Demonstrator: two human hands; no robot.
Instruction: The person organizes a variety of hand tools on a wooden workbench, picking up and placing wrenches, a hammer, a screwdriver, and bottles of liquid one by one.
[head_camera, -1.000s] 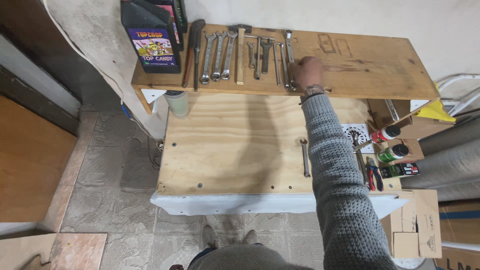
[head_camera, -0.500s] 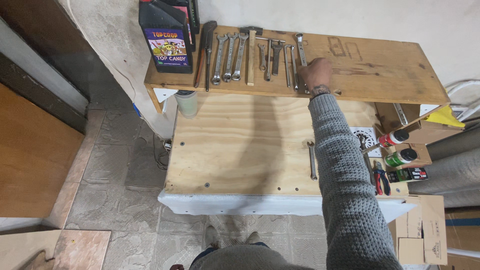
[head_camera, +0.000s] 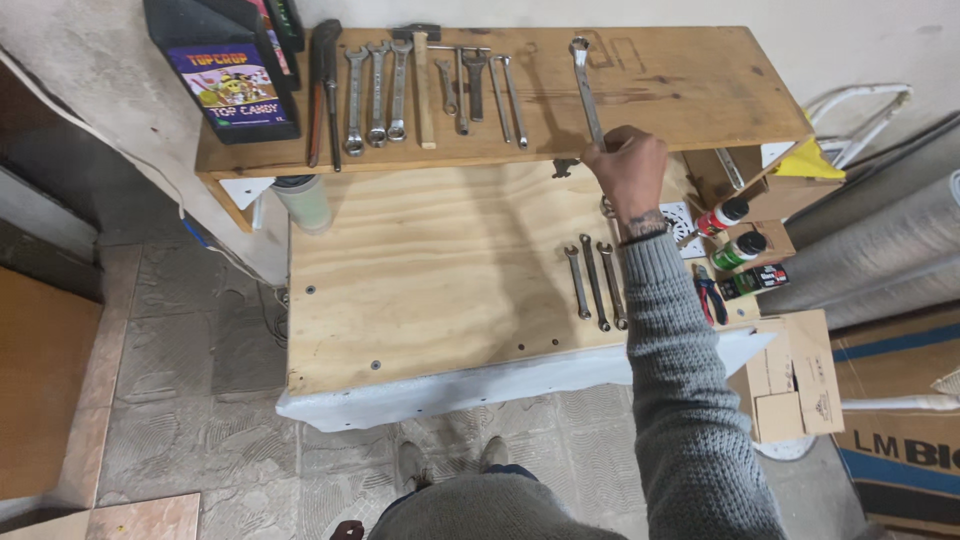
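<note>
While we look down from the head view, our right hand (head_camera: 627, 170) is clenched around a long silver steel wrench (head_camera: 586, 88), lifting it off the upper plywood shelf (head_camera: 690, 90) at 12 o'clock. Left hand unseen. Next, we judge, lower it beside three smaller wrenches (head_camera: 594, 282) on the pale plywood bench (head_camera: 430, 270); tiled floor (head_camera: 200, 420) at 8 o'clock.
</note>
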